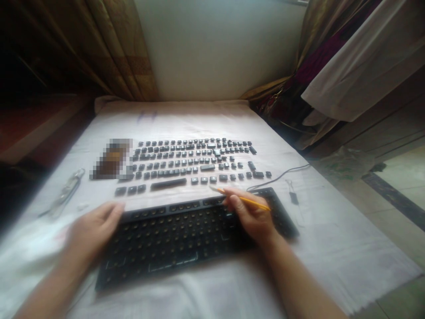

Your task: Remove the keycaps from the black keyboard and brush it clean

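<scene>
I'm curling left hand point(94, 226) at far-left corner of keyboard point(166, 239), grip unclear; pinching yellow-handled brush point(252, 204) in right hand point(252, 218).

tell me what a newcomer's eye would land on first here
Probably the rows of loose dark keycaps, laid out keyboard-fashion across the middle of the cloth-covered table. Just nearer lies the black keyboard base, bare key positions showing. The right hand holds a slim yellow tool above it, while the left hand is at its left end.
</scene>
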The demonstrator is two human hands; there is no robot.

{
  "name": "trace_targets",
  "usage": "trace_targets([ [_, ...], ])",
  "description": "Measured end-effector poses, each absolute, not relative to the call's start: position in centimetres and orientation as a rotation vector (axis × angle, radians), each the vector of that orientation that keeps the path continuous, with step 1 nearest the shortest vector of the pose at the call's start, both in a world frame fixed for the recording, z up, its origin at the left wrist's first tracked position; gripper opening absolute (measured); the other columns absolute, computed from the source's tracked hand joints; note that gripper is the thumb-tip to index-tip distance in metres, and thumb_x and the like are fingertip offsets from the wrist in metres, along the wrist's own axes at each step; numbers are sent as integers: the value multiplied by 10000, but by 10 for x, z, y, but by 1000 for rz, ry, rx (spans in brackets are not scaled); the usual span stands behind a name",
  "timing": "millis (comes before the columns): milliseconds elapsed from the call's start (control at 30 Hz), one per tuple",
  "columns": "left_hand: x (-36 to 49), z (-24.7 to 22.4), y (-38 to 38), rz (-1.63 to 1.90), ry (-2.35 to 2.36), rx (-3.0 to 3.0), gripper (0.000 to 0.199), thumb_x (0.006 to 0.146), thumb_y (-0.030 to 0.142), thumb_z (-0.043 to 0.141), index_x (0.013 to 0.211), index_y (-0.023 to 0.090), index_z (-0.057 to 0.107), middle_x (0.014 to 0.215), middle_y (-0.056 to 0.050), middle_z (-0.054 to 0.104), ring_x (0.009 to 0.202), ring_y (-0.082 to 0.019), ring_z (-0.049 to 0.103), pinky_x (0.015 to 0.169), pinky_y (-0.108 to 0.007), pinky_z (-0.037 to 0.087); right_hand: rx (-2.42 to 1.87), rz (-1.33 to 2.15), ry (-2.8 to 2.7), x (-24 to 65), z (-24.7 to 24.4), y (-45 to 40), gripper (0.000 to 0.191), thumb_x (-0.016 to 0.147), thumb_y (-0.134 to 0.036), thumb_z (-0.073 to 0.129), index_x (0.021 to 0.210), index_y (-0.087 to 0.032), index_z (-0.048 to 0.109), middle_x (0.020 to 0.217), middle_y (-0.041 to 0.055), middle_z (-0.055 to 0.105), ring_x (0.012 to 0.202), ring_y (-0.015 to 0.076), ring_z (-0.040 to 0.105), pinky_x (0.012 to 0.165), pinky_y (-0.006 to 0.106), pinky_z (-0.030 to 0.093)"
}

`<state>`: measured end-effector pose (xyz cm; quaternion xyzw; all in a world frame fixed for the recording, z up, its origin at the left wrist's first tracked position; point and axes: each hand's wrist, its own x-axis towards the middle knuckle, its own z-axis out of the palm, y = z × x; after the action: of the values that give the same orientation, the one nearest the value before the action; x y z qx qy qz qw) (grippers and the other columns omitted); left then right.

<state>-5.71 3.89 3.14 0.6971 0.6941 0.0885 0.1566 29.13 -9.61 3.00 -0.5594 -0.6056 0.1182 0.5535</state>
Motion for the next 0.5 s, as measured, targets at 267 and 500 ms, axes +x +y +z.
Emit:
trace_targets([
  [267, -58, 29, 40, 289, 1966, 2009, 414, 862, 537, 451, 908, 270, 764, 888, -11, 793, 808, -220, 688, 687, -259, 446, -1422, 227, -1385, 295, 31, -99, 197, 960, -225, 608, 952, -235, 805, 891, 44, 831, 772, 214, 788, 770, 348, 655],
  [500, -53, 34, 38, 287, 1980, 1967, 411, 828, 537, 455, 867, 264, 761, 850, -12, 787, 805, -226, 687, 694, -264, 445, -1479, 253, -1478, 294, 34, -96, 247, 976, -280, 579, 866, -224, 794, 752, 30, 803, 646, 190, 763, 659, 292, 644],
])
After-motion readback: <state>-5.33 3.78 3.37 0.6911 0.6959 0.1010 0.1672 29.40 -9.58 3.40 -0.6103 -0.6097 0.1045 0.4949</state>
